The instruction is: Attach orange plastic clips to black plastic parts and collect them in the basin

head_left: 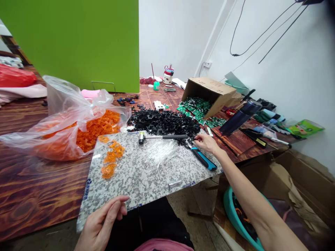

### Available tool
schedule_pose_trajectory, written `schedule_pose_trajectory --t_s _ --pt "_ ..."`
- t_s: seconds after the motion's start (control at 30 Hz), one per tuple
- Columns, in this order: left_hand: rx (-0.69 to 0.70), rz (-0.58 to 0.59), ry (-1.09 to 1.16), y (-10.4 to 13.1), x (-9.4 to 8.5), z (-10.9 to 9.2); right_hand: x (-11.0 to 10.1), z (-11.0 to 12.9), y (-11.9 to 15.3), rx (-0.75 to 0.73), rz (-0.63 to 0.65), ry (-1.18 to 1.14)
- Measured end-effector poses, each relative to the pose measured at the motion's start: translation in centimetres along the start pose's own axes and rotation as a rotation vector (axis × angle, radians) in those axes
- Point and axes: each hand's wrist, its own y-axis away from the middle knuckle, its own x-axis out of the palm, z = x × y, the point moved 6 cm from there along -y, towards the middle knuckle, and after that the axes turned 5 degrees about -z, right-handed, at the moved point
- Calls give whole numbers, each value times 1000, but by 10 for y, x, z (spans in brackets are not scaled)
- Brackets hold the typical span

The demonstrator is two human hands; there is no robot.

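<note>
My right hand (206, 143) reaches to the right edge of a heap of black plastic parts (164, 120). Its fingers are pinched together, and whatever is between them is too small to make out. Just below it lies a pair of blue-and-black handled pliers (202, 158). My left hand (107, 218) is at the near left edge of a speckled stone-pattern board (136, 181), fingers curled in and nothing showing between them. On the board are a small hammer (162, 137), a spread of thin clear pins (160, 153), orange plastic pieces (113, 151) and a short metal rod (175, 183).
A clear bag of orange parts (96, 129) lies left of the board. At back right, a tipped cardboard box (211, 87) spills green circuit boards (195, 106). A dark flask (240, 116) leans nearby. A teal tub (230, 202) stands below the table's right side.
</note>
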Motion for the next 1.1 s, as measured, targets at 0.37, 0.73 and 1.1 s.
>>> schedule_pose_trajectory --t_s 0.37,0.73,1.1 --pt "236 87 -4 -12 46 -47 54 136 124 101 349 -798" --pt "87 14 16 -3 34 -27 103 201 168 169 617 -1100" --pt "-321 101 158 -5 33 -12 97 232 182 -798 329 -95"
